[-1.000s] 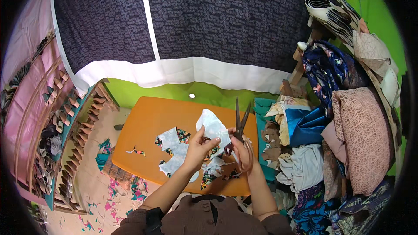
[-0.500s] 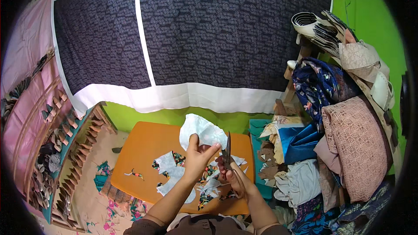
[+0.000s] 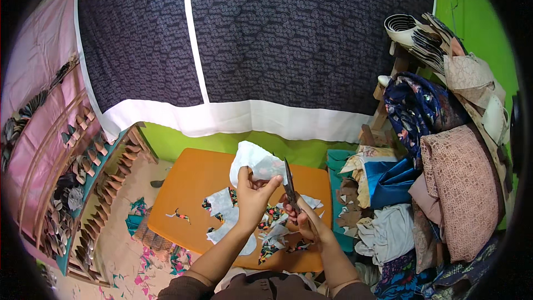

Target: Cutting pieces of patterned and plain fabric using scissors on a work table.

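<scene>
My left hand pinches the near edge of a white piece of fabric, which is held up over the orange table. In my right hand is a pair of dark metal scissors, their blades pointing upward along the fabric's right edge. How far apart the blades are is hard to make out. Beneath my hands lie several cut pieces, some white and some black with a colourful floral print. A small floral scrap lies apart on the table's left side.
Folded and heaped cloth fills the right side beside a wooden rack. On the left, a shelf holds rows of shoe lasts. Coloured scraps litter the floor there. A dark patterned curtain hangs behind the table.
The fabric has tilted a little and its upper edge folds differently. The scissors have turned slightly and sit nearer its right edge. The whole view has shifted slightly.
</scene>
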The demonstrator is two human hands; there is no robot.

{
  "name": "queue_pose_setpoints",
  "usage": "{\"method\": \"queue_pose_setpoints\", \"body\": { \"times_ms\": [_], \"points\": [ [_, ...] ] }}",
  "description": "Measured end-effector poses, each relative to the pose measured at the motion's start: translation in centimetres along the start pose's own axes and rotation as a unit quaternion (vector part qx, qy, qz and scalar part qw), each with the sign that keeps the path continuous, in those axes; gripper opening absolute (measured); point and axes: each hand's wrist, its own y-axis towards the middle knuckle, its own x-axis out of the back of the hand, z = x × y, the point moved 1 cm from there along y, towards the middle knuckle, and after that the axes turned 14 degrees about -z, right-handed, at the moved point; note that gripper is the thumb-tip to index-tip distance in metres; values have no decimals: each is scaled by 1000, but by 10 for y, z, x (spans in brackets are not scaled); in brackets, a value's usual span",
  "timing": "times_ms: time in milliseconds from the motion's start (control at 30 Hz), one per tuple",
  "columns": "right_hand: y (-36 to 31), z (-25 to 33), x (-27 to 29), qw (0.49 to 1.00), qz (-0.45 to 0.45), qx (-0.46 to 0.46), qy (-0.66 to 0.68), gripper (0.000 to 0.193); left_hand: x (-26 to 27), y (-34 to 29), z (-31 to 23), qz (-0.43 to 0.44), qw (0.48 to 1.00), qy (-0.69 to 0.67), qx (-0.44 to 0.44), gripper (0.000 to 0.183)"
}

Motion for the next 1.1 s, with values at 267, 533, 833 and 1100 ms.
{"method": "queue_pose_setpoints", "body": {
  "times_ms": [267, 533, 833, 1100],
  "points": [
    [0, 7, 6, 972, -14, 98, -214, 38, -6, -3, -4, 22, 1000, -10, 19, 36],
    [-12, 25, 0, 979, -62, 32, -193, 80, -16, -3, -3, 37, 997, 12, 69, 43],
    [-17, 35, 5, 975, -45, 45, -212, 78, -23, 0, -8, 30, 997, -3, 70, 44],
    [-14, 27, 17, 986, -14, 53, -157, 60, -22, 2, -4, 62, 994, 0, 96, 43]
  ]
}}
